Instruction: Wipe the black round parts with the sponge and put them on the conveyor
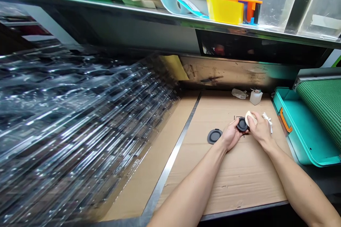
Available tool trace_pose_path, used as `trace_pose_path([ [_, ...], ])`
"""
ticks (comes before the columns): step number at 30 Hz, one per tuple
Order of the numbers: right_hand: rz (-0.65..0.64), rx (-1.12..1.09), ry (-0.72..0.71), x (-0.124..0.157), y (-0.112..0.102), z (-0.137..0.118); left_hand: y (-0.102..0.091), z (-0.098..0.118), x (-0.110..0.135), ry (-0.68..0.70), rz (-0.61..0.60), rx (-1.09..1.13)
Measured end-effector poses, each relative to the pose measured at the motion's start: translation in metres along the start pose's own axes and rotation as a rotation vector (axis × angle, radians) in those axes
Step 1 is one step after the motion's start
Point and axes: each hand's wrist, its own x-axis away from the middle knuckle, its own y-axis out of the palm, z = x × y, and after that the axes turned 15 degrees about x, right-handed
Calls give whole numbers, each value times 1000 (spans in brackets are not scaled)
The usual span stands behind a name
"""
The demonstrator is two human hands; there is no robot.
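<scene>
My left hand (231, 135) grips a round black part (242, 124) that looks like a lid, just above the cardboard surface. Against its upper right edge, my right hand (259, 127) presses a cream-coloured round pad (249, 116) held between thumb and fingers. A second black round part (214, 136), with a small tab on its rim, lies flat to the left of my hands. A crumpled white cloth or tissue (267, 120) sits beside my right hand. Behind stands a small whitish bottle (256, 96) with a metal top.
Stacked clear plastic trays (106, 120) fill the left side. At right, a teal bin (306, 142) with an orange handle stands by a green conveyor belt (323, 95). A clear crumpled bag (239, 93) lies at the back. The overhead shelf holds a yellow container (226, 10).
</scene>
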Motion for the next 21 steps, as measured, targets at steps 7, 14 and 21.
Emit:
trace_pose_path([
  [7,-139,-55,-73,-1,-8,3,-1,2,0,2,22,-9],
  [14,-118,-45,-84,-2,-6,2,2,0,1,12,19,-28],
  [21,-65,71,108,-12,5,28,4,8,7,-37,27,-56],
])
